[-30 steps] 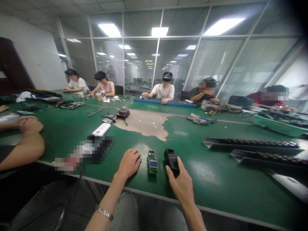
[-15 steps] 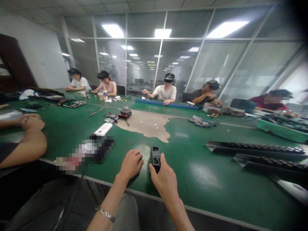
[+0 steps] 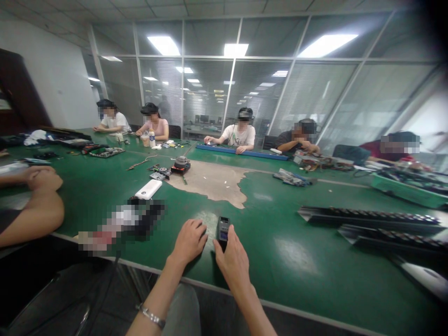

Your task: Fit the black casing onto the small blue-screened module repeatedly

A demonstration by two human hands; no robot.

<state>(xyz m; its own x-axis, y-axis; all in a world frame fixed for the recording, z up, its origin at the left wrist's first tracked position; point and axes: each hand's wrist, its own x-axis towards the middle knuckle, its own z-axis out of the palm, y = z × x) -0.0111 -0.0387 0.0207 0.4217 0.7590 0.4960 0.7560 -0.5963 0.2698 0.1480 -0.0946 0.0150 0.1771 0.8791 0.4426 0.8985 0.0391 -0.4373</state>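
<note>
Both of your hands are near the black device (image 3: 223, 232), whose long axis points away from you: the right hand (image 3: 233, 264) pinches its near end, the curled left hand (image 3: 190, 242) rests just beside it.

The lower end of the black handheld device (image 3: 223, 229) was concealed by the fingers of the right hand (image 3: 221, 249). The object beneath the mosaic blur (image 3: 121, 225) could not be identified; a co-worker's arm (image 3: 31, 200) was cut off by the left edge; distant parts (image 3: 317, 161) were too small to name.
</note>
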